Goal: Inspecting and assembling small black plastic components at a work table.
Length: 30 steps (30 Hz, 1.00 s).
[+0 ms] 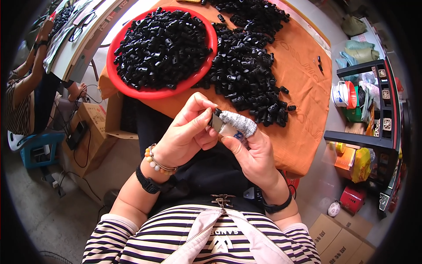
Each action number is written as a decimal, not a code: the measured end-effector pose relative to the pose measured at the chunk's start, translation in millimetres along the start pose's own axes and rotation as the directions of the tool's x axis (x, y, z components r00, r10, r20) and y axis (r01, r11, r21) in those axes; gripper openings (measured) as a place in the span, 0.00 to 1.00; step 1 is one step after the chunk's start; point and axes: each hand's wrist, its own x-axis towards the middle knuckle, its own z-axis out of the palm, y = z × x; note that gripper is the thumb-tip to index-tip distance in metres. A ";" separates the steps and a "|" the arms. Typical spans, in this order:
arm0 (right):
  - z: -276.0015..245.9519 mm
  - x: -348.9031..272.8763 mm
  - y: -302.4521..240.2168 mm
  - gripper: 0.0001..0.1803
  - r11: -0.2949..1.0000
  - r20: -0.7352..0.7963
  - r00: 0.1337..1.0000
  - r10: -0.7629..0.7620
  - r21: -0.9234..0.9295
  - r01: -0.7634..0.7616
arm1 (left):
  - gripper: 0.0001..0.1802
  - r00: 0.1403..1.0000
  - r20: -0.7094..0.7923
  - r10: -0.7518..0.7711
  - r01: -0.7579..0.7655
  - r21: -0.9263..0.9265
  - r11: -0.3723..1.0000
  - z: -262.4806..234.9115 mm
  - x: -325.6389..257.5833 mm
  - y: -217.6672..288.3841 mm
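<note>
While I'm working this remotely, a brown carton (94, 116) is showing small print. A red basin (145, 93) is sitting heaped with black parts (160, 48). The left hand (189, 125) is pinching a small black piece (216, 111); the right hand (255, 152), wearing a gray finger cover (239, 121), is gripping a pale, blue-marked tool (228, 131) just beside it. Cardboard boxes (338, 240) are sporting dark lettering.
</note>
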 end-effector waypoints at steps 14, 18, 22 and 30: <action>5.2 -2.0 3.0 0.22 0.997 -0.044 0.999 0.027 0.069 -0.024 | 0.06 1.000 -0.001 0.030 -0.030 -0.003 1.000 4.5 2.0 0.2; 4.2 -3.0 4.7 0.21 0.997 -0.033 0.998 0.052 0.053 -0.051 | 0.07 0.999 -0.013 0.037 -0.038 -0.026 0.999 3.4 1.1 -2.0; 5.1 -2.5 4.9 0.20 0.998 -0.053 0.998 0.028 0.059 -0.025 | 0.07 0.999 0.000 0.039 -0.039 -0.024 0.999 0.1 1.3 -2.9; 3.4 -2.5 7.1 0.19 1.000 -0.039 0.999 -0.001 -0.019 0.001 | 0.07 0.999 -0.013 0.053 -0.053 -0.005 0.999 0.4 0.7 -2.9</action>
